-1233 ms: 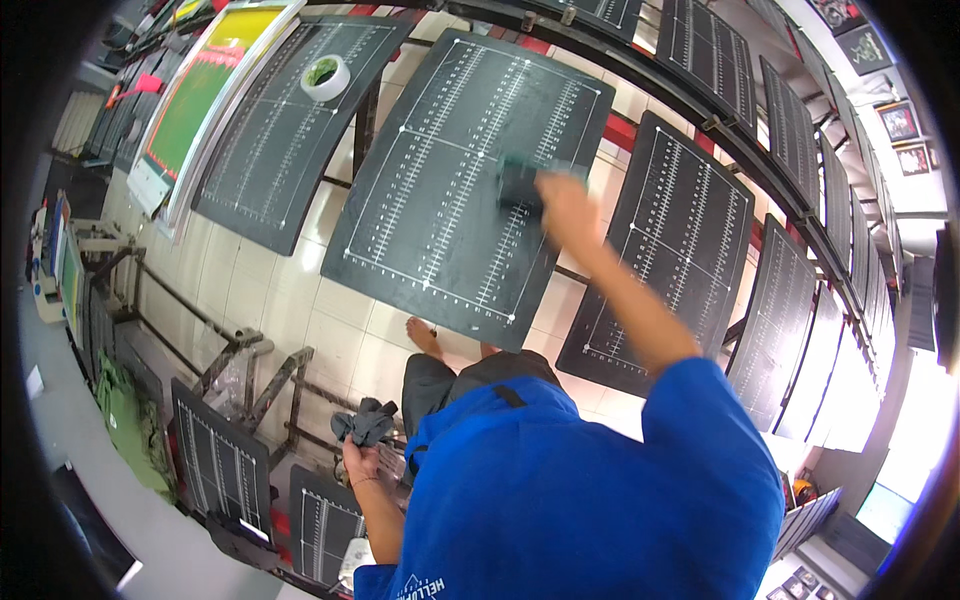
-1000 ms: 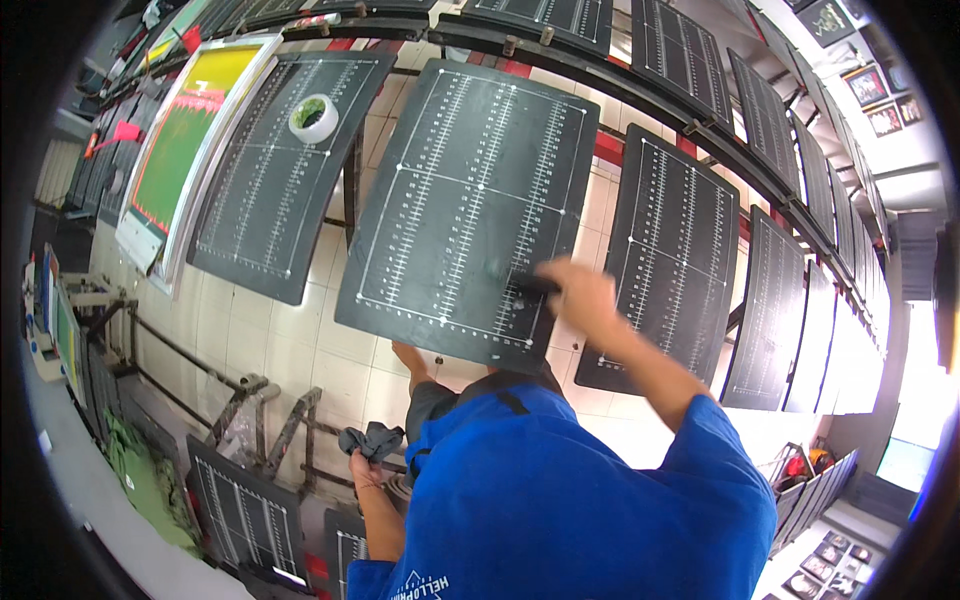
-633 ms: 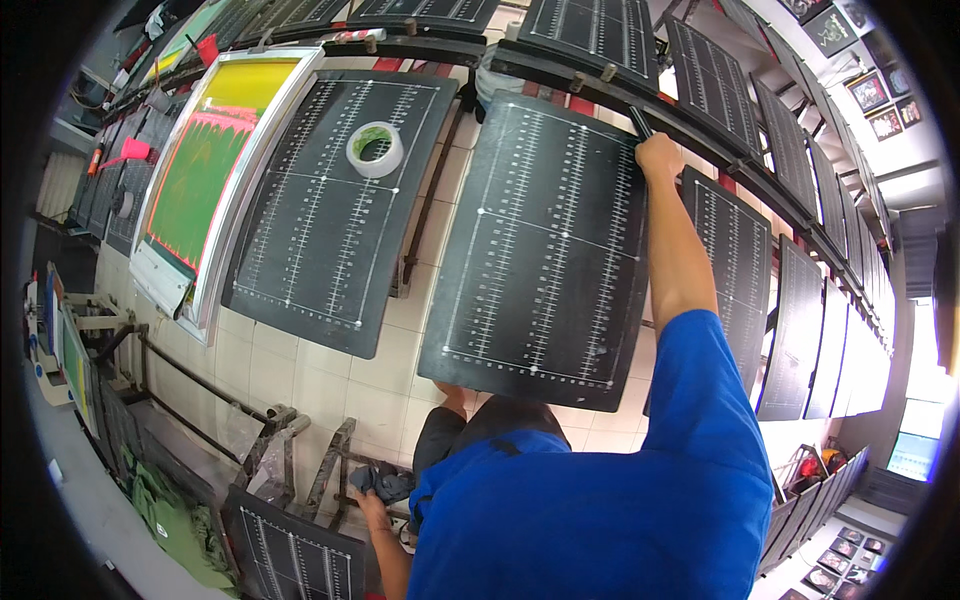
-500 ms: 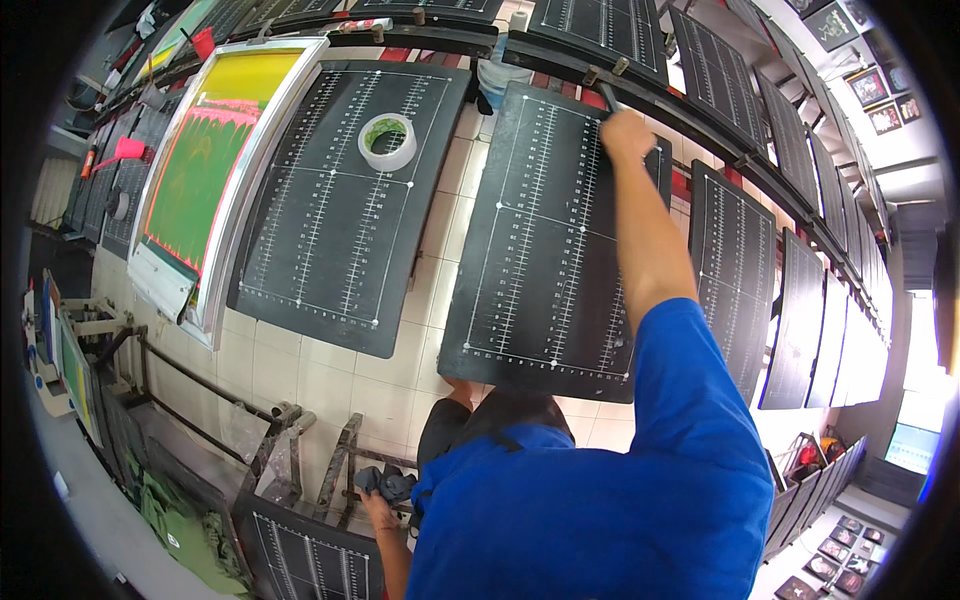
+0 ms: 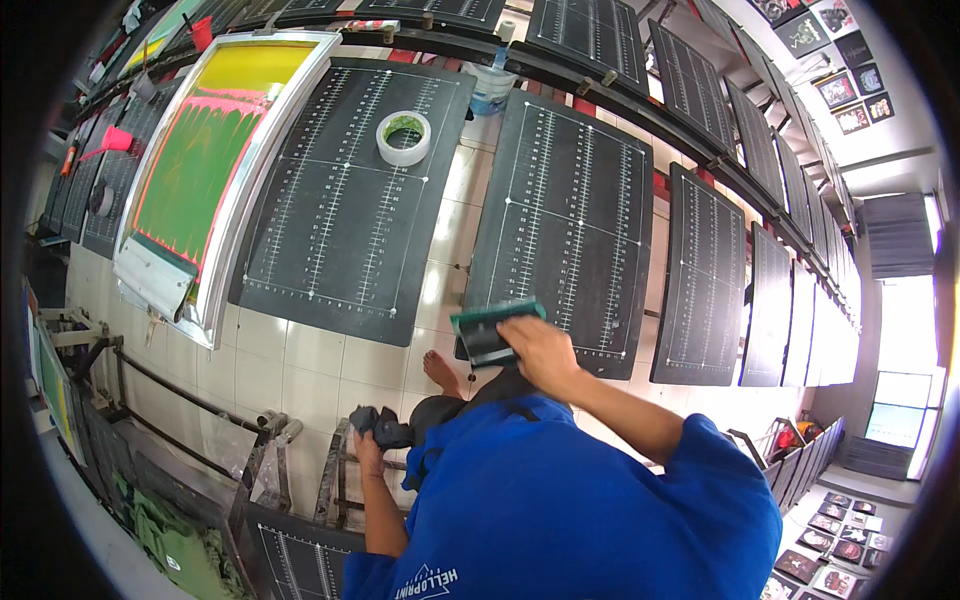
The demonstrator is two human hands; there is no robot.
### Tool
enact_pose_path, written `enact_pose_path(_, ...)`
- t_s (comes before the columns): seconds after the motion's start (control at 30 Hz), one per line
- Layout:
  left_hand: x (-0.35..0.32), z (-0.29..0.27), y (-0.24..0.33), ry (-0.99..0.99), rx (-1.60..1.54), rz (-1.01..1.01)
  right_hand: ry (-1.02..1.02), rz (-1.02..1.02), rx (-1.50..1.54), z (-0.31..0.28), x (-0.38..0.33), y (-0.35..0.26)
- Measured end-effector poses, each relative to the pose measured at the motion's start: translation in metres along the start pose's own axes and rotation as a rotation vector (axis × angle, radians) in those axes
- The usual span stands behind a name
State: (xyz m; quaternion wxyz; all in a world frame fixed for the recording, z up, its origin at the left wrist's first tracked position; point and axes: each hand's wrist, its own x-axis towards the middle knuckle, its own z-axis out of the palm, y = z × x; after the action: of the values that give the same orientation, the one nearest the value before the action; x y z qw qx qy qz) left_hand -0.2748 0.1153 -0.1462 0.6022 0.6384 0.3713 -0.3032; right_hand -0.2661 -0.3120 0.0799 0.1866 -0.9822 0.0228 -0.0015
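My right hand [image 5: 540, 350] grips a squeegee [image 5: 483, 338] with a dark body and a green edge, its fingers wrapped over the right end. The squeegee is over the near left part of a black printing board [image 5: 540, 265] marked with white scales; whether it touches the surface I cannot tell. Down at the left, beside my leg, my left hand [image 5: 369, 458] is closed on a crumpled dark grey cloth [image 5: 380, 428]. A second black board [image 5: 325, 235] lies to the left, with a roll of clear tape [image 5: 404, 157] on it.
A framed print screen [image 5: 200, 190] with green and yellow areas rests at the left. Metal rails [image 5: 450, 45] and more boards [image 5: 700, 270] run along the far side and right. A large water bottle [image 5: 490, 90] stands between boards. Green fabric [image 5: 180, 535] hangs at lower left.
My right hand has come from the far right edge of the board to its near left edge, bringing the squeegee. My left hand has risen slightly with the cloth. The view has shifted a little.
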Motion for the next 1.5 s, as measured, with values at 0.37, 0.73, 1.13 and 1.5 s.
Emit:
enact_pose_path(0.37,-0.022,0.047,0.066,-0.385,-0.193,0.073,0.264,0.233,-0.171,-0.057,0.159,0.127)
enact_pose_path(0.73,-0.134,0.079,0.180,-0.502,0.065,0.354,0.068,-0.094,0.048,0.025,-0.030,-0.010)
enact_pose_path(1.13,-0.024,0.401,0.388,-0.249,0.878,1.470,0.440,0.724,0.166,-0.086,-0.126,0.040)
enact_pose_path(1.5,0.113,0.573,0.456,-0.396,1.012,1.356,0.479,1.150,0.245,-0.096,-0.239,0.059)
